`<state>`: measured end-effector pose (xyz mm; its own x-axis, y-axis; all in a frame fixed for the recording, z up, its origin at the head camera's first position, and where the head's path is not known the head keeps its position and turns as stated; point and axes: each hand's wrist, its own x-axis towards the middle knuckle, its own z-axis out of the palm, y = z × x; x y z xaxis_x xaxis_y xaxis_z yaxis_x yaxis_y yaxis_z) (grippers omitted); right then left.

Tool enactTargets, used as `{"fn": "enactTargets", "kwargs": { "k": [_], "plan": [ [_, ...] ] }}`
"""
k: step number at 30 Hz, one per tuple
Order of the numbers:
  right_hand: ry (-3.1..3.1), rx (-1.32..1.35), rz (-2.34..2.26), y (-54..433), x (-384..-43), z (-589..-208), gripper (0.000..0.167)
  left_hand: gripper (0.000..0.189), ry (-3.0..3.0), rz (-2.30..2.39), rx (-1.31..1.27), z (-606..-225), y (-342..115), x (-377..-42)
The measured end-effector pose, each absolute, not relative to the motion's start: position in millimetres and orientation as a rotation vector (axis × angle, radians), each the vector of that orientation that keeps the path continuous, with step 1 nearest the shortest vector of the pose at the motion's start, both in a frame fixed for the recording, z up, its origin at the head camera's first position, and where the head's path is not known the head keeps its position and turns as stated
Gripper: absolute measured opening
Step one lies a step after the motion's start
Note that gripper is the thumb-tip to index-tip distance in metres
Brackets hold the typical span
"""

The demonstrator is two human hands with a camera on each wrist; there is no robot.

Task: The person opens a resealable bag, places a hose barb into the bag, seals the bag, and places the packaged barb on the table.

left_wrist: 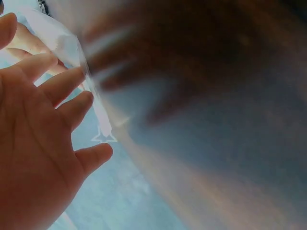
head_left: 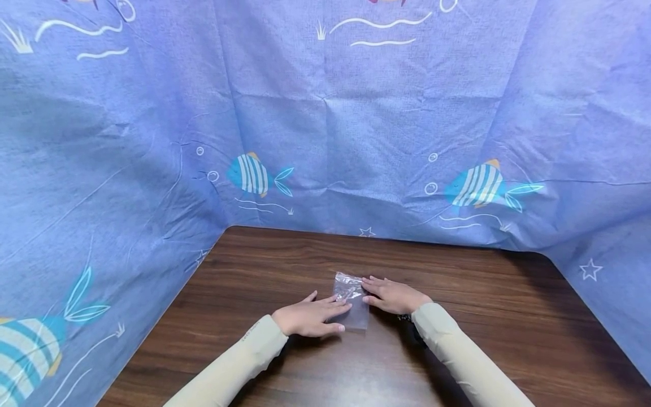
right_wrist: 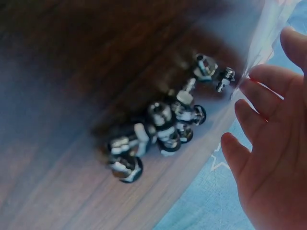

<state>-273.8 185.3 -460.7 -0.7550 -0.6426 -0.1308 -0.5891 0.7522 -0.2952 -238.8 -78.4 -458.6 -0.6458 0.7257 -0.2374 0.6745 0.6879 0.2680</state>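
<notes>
A clear plastic bag [head_left: 350, 287] lies flat on the table between the two hands. My left hand [head_left: 312, 317] rests with fingers stretched out on the bag's left side, palm down. From the other side, my right hand [head_left: 395, 296] touches the bag's right edge with extended fingertips. Several small shiny metal fittings with dark rings [right_wrist: 163, 122] lie in a loose row on the table by the right hand in the right wrist view. In the head view the right wrist and sleeve hide most of them. Neither hand grips anything.
The dark wood-grain table [head_left: 274, 254] reflects light near its front. A blue fish-print cloth [head_left: 376, 130] hangs behind the table and along both sides.
</notes>
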Motion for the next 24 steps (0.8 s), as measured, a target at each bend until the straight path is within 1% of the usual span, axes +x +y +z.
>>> {"fn": "enactTargets", "kwargs": {
  "k": [12, 20, 24],
  "plan": [
    [2.754, -0.907, -0.346, 188.4, -263.8, -460.0, 0.056, 0.063, 2.607, 0.274, 1.049, -458.9, -83.4, -248.0],
    [2.769, -0.978, -0.371, 190.1, -254.9, -459.3, 0.054, 0.058, 2.657, 0.292, 0.958, -459.0, -80.7, -253.8],
    [2.776, -0.969, -0.373, 189.9, -251.1, -460.6, 0.053, 0.056, 2.667, 0.292, 0.912, -460.1, -79.9, -258.9]
  ]
}}
